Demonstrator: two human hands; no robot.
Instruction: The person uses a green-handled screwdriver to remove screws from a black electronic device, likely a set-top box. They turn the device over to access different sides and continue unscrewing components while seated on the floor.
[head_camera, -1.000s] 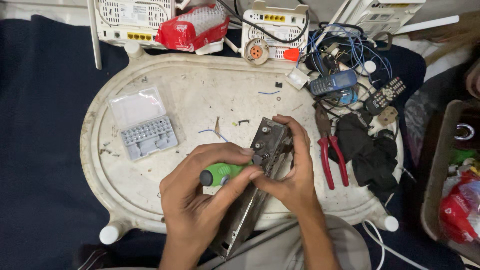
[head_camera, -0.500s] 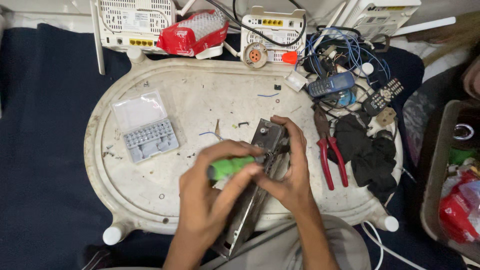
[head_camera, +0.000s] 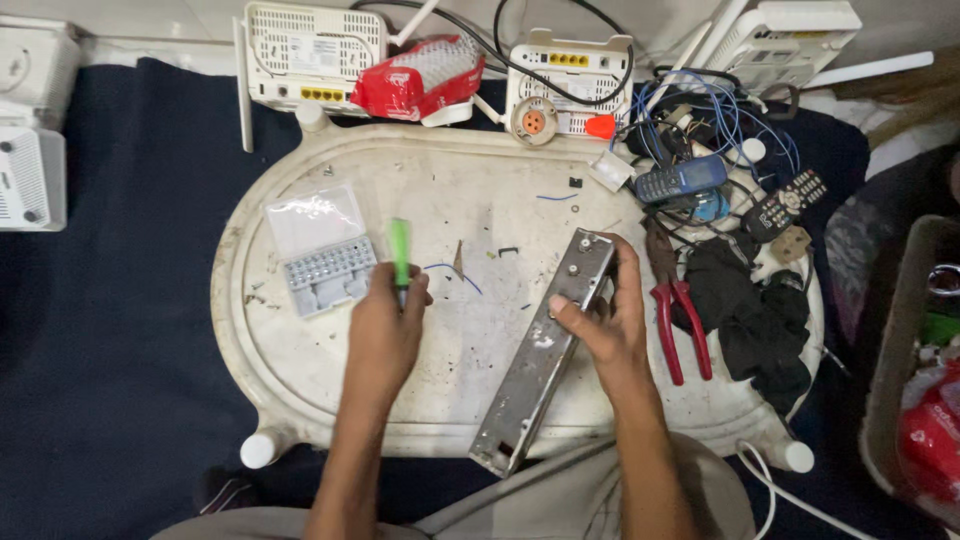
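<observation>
Left hand (head_camera: 385, 325) hides the green screwdriver (head_camera: 400, 250) tip.

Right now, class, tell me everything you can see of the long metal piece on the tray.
The long metal piece is a narrow, dull grey channel of sheet metal, scuffed, with small holes and screws along its face. It lies slanted on the white oval tray, upper end toward the red-handled pliers, lower end past the tray's near rim. The right hand grips its upper part, thumb on the face. The left hand, holding a green-handled screwdriver, is apart from it.
</observation>
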